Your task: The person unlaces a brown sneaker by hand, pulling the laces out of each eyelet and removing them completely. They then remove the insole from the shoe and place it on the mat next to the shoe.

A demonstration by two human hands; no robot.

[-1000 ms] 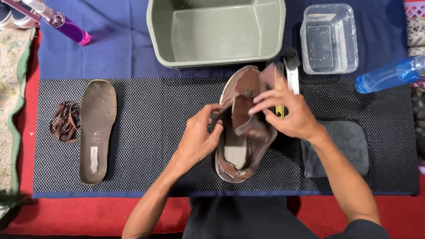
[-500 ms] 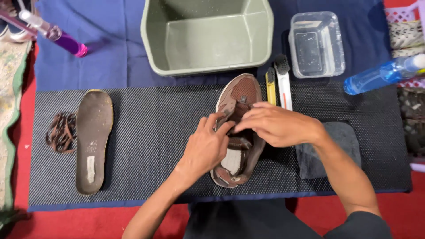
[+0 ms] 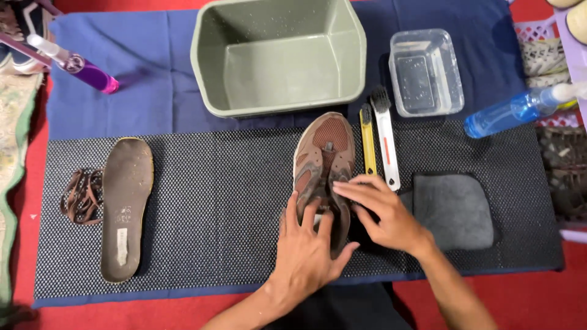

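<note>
A worn brown shoe [image 3: 324,156] lies upright on the black mesh mat [image 3: 220,201], toe pointing away from me, with no lace in it. My left hand [image 3: 306,247] covers the heel end, its fingers spread over the opening. My right hand [image 3: 382,211] rests on the shoe's right side and tongue, fingers pressing down. Both hands hold the shoe against the mat. The heel is hidden under my hands.
A brown insole [image 3: 125,208] and bundled brown laces [image 3: 78,195] lie at the left. A green basin [image 3: 278,55], clear tub [image 3: 425,73], yellow brush [image 3: 368,143], white brush [image 3: 386,143], grey cloth [image 3: 452,211], blue spray bottle [image 3: 513,110] and purple spray bottle [image 3: 79,61] surround the shoe.
The shoe, earlier held open with its tongue pulled up, now lies flat on the mat. Both hands have come down onto its rear half.
</note>
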